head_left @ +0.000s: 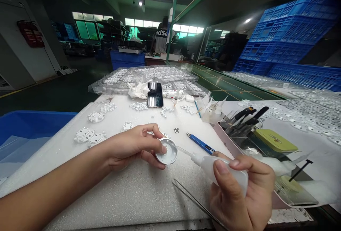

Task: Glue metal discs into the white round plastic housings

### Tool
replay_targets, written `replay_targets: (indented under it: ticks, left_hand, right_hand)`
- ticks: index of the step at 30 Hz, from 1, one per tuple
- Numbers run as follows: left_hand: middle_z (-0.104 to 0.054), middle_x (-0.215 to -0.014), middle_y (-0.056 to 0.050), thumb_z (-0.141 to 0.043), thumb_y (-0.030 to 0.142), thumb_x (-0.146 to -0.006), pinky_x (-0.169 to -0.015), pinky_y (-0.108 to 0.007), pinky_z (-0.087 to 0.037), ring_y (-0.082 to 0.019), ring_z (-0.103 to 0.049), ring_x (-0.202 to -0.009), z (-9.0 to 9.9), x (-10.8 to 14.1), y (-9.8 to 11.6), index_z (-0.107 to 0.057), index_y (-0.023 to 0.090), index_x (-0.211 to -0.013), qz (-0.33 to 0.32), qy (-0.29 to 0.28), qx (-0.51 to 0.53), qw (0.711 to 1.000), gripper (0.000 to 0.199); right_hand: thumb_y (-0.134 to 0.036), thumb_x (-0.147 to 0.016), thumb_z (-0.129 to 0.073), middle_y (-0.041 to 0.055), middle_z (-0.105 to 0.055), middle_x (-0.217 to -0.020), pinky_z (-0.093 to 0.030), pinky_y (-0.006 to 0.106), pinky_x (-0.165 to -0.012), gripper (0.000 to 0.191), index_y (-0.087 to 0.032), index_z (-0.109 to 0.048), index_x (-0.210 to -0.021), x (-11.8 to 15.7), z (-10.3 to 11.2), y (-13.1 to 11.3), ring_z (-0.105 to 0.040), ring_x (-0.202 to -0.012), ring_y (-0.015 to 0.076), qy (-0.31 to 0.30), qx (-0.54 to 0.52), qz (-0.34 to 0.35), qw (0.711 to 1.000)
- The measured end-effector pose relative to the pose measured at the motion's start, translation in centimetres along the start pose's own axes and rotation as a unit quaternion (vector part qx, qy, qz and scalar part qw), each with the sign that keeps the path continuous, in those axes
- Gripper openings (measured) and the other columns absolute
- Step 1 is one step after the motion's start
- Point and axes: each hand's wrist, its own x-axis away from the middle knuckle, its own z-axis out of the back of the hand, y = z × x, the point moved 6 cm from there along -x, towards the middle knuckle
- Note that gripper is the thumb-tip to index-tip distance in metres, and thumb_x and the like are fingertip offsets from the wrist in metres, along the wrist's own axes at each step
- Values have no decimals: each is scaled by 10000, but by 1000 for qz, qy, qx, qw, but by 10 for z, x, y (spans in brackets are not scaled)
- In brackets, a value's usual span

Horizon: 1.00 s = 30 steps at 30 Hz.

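Observation:
My left hand (149,144) pinches a round white plastic cap (170,156) by its rim, the hollow inner side facing me and the thumb reaching inside. My right hand (247,188) is closed around a translucent white squeeze bottle (210,167), which lies tilted with its thin nozzle (184,151) reaching the cap's right rim. Whether the tip touches the cap I cannot tell. Metal tweezers (190,197) run from under my right hand, points toward the cap; their rear end is hidden. Behind the cap, small metal pieces (176,130) lie on the white foam sheet (128,195).
Several round white parts (83,134) lie at left. A blue knife-like tool (199,143) rests right of the cap. A phone (155,95) and clear trays (144,74) of white parts stand behind. A tool box (226,138) flanks my right hand. One person (161,39) is in the background.

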Motion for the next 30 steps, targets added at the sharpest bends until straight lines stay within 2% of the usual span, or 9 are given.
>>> replay_targets:
  ticks: [6, 9, 12, 14, 17, 21, 25, 28, 30]
  left_hand:
    - [-639, -790, -13, -772, 47, -669, -662, -292, -635, -131, -654, -700, -2, -1, 3, -532, 164, -787, 3, 8, -5, 1000, 291]
    - [-642, -804, -20, -762, 50, -675, -653, -284, -631, -136, -658, -709, -3, 0, 4, -529, 163, -775, 1, 9, -9, 1000, 278]
    - [-645, -835, -25, -753, 61, -674, -646, -278, -621, -139, -657, -725, -3, 1, 6, -527, 165, -769, -5, 9, -13, 1000, 266]
    - [-645, -823, -17, -751, 82, -673, -654, -292, -612, -141, -656, -714, -2, 1, 6, -518, 174, -777, -8, 12, -25, 1000, 271]
    - [-598, -702, 28, -755, 121, -671, -631, -263, -568, -127, -618, -654, -1, 3, 12, -513, 197, -795, -66, 50, -122, 989, 282]
    - [-591, -770, 32, -733, 145, -687, -551, -171, -445, -100, -553, -668, -7, 17, 28, -494, 207, -719, -216, 123, -339, 907, 249]
    - [-592, -742, 28, -667, 122, -728, -638, -191, -493, -139, -596, -751, -21, 33, 37, -447, 213, -660, -314, 131, -452, 824, 247]
    - [-561, -686, 32, -644, 96, -733, -636, -200, -502, -146, -608, -728, -27, 38, 41, -421, 215, -646, -350, 135, -483, 791, 267]
    - [-553, -671, 30, -644, 99, -737, -621, -204, -501, -160, -628, -744, -27, 38, 41, -424, 218, -643, -355, 136, -492, 783, 267]
  right_hand:
    - [-240, -819, -682, -31, -511, -767, -383, 257, -619, 151, -216, -533, -828, 1, -1, 1, -510, -646, 109, -10, -62, -15, 998]
    - [-278, -777, -717, -27, -520, -745, -395, 268, -619, 188, -210, -548, -824, -2, 6, 3, -536, -661, 128, 35, -102, -46, 993]
    - [-379, -769, -729, 15, -574, -841, -433, 280, -626, 254, -201, -606, -902, -3, 16, 14, -560, -718, 153, 99, -90, -124, 983]
    - [-425, -774, -729, 42, -616, -903, -463, 276, -597, 324, -201, -610, -976, -2, 15, 23, -587, -716, 158, 70, -57, -171, 981]
    - [-419, -755, -753, 71, -674, -945, -543, 307, -682, 386, -214, -538, -1002, 1, 3, 35, -671, -838, 204, -65, -19, -184, 981]
    - [-384, -805, -700, 67, -663, -995, -558, 340, -815, 350, -240, -442, -993, 13, -9, 49, -666, -1000, 211, -203, 61, -151, 965]
    - [-384, -846, -642, 87, -625, -1055, -555, 381, -841, 343, -240, -409, -1052, 23, -11, 53, -645, -1048, 228, -241, 111, -136, 955]
    - [-344, -814, -692, 103, -585, -1178, -506, 417, -935, 426, -235, -425, -1127, 22, -4, 40, -600, -1116, 228, -196, 72, -105, 972]
    - [-311, -778, -734, 88, -593, -1122, -499, 386, -886, 397, -212, -500, -1082, 15, 16, 27, -611, -997, 209, -87, 56, -66, 992]
